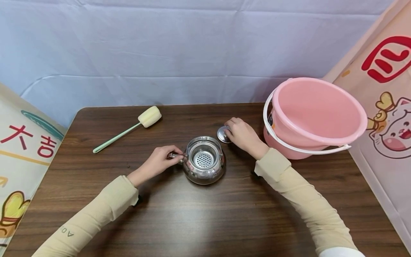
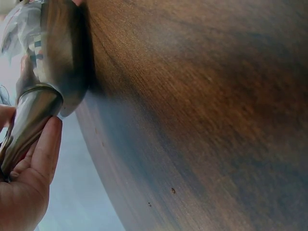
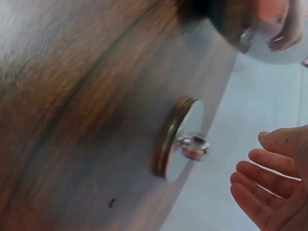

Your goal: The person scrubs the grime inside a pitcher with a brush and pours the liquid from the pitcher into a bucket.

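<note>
A shiny metal teapot (image 1: 205, 176) stands on the table, its top uncovered and a perforated strainer (image 1: 203, 160) visible inside. My left hand (image 1: 159, 160) pinches the teapot's spout (image 2: 31, 122) between thumb and fingers. On the table behind and right of the pot lies its round metal lid (image 3: 185, 142), knob up. Beside the lid is my right hand (image 1: 243, 135), fingers relaxed and spread; the right wrist view shows a gap between the fingertips and the knob (image 3: 195, 146).
A pink bucket (image 1: 321, 110) with a white handle (image 1: 298, 149) stands at the right rear of the brown table (image 1: 199, 225). At the back left lies a sponge brush (image 1: 150, 116) with a green handle. Pale cloth hangs behind the table, with printed sheets on both sides.
</note>
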`<action>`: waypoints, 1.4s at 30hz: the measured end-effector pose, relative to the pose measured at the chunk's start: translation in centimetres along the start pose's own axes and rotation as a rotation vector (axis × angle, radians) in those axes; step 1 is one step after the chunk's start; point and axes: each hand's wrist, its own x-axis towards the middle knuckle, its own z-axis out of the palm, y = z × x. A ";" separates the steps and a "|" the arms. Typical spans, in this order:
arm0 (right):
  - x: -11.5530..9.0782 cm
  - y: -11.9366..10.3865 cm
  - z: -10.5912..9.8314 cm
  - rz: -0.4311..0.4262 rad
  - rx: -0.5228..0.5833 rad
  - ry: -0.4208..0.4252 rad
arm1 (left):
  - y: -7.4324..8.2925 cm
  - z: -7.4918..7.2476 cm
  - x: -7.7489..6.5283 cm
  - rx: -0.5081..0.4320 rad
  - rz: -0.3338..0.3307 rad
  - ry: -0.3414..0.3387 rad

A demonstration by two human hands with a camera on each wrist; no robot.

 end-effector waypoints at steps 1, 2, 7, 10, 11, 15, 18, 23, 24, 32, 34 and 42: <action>-0.1 -0.1 -0.2 -0.006 0.000 0.006 | 0.0 0.0 0.0 -0.001 0.000 0.000; -0.2 -0.3 -0.3 -0.012 -0.001 0.010 | 0.0 0.0 0.0 -0.001 0.000 0.000; -0.6 -1.2 -1.0 -0.051 0.001 0.044 | 0.0 0.0 0.0 -0.007 0.003 -0.002; -0.8 -1.8 -1.5 -0.064 0.006 0.058 | 0.0 0.0 0.0 -0.010 0.004 -0.002; -0.9 -2.0 -1.6 -0.070 0.008 0.063 | 0.0 0.0 0.0 -0.010 0.003 -0.002; -1.2 -2.7 -2.1 -0.103 0.011 0.093 | -0.1 -0.1 0.0 -0.010 0.004 -0.002; -1.4 -3.1 -2.3 -0.129 0.012 0.122 | -0.1 -0.1 0.1 -0.010 0.009 0.000; -1.8 -3.8 -2.9 -0.165 0.012 0.143 | -0.2 0.0 0.1 -0.008 0.013 0.004; -1.9 -4.0 -3.0 -0.173 0.010 0.147 | -0.2 0.0 0.1 -0.008 0.013 0.005; -2.5 -5.1 -3.6 -0.230 0.011 0.179 | -0.2 0.1 0.0 -0.018 0.017 0.005; -2.6 -5.4 -3.7 -0.244 0.014 0.185 | -0.2 0.1 0.0 -0.018 0.014 0.004; -3.2 -6.4 -3.9 -0.302 0.026 0.218 | -0.3 0.1 0.0 -0.013 0.012 0.007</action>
